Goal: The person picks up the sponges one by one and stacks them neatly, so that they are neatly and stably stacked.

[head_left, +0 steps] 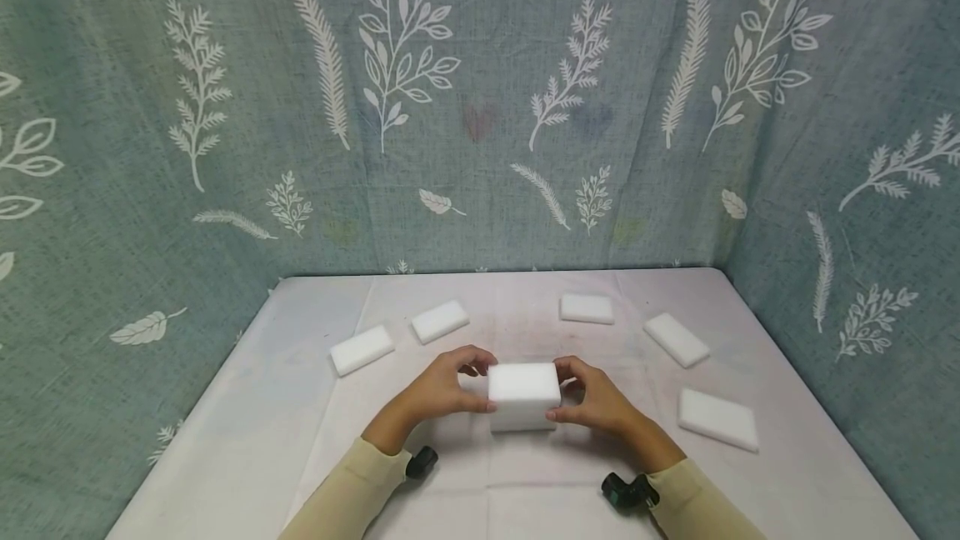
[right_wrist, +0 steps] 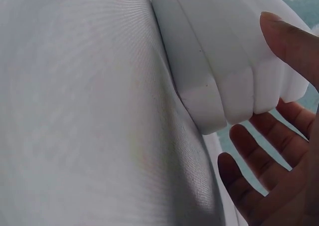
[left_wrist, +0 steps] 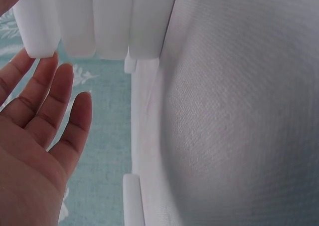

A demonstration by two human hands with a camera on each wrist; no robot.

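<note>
A stack of several white sponge blocks [head_left: 523, 417] stands on the cloth, its layers lying flat one over another. My left hand [head_left: 441, 387] holds the left end of the top sponge [left_wrist: 37, 24], thumb at its near side and fingertips at its end. On the opposite side, my right hand [head_left: 602, 401] grips the top sponge's right end between thumb and fingers. In the right wrist view the right thumb [right_wrist: 286, 39] lies along the upper near side, with the lower fingers spread beside the stack. The layers sit slightly uneven at their ends.
Loose white sponges lie flat around the stack: one at left [head_left: 362, 350], another behind it [head_left: 439, 322], one at the back [head_left: 587, 308], and others at right [head_left: 677, 340] and nearer right [head_left: 717, 419]. A patterned cloth [head_left: 480, 215] walls the table's back and sides.
</note>
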